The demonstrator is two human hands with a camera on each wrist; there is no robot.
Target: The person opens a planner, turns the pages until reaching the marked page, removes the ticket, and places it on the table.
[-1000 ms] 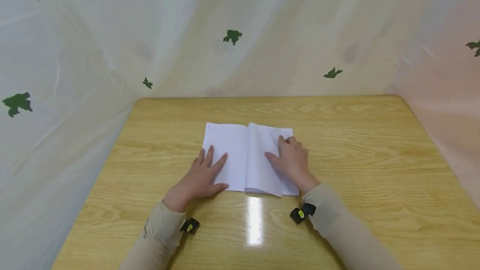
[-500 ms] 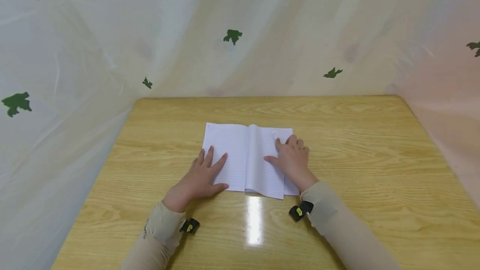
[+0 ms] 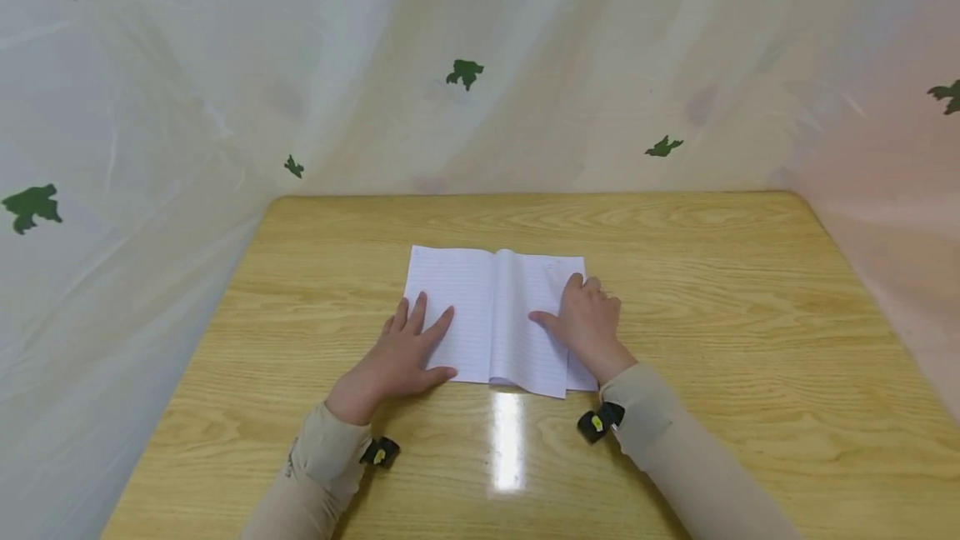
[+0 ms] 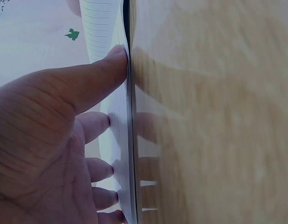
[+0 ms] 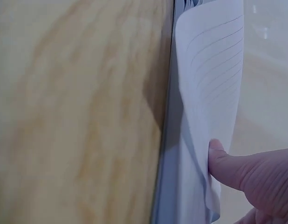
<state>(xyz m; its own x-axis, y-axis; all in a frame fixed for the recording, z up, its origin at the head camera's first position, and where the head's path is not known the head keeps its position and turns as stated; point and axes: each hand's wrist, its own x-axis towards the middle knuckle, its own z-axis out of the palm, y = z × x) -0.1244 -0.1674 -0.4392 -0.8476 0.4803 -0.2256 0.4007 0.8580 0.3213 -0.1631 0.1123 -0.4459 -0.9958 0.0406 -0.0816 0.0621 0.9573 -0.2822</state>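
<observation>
An open notebook (image 3: 461, 273) with lined white pages lies on the wooden table. Spread over its left page, my left hand (image 3: 396, 357) rests with fingers straight; its thumb (image 4: 95, 79) lies near the lower edge of the page in the left wrist view. At the right side, my right hand (image 3: 588, 323) holds the edge of a loose page (image 3: 525, 348), thumb on top and the other fingers bent beside it. That page bulges near the spine and sits shifted left of the page beneath. In the right wrist view the thumb (image 5: 228, 168) presses on the curved page; the fingertips are hidden.
The wooden table (image 3: 712, 290) extends around the notebook on all sides. A pale curtain (image 3: 525, 107) with green leaf and bird shapes hangs behind and beside it. Black wrist cameras (image 3: 600, 422) sit on both sleeves.
The right index finger has drawn from the page toward its right edge and bent. The loose page has settled flatter, bulging at the spine. The left hand has stayed in place.
</observation>
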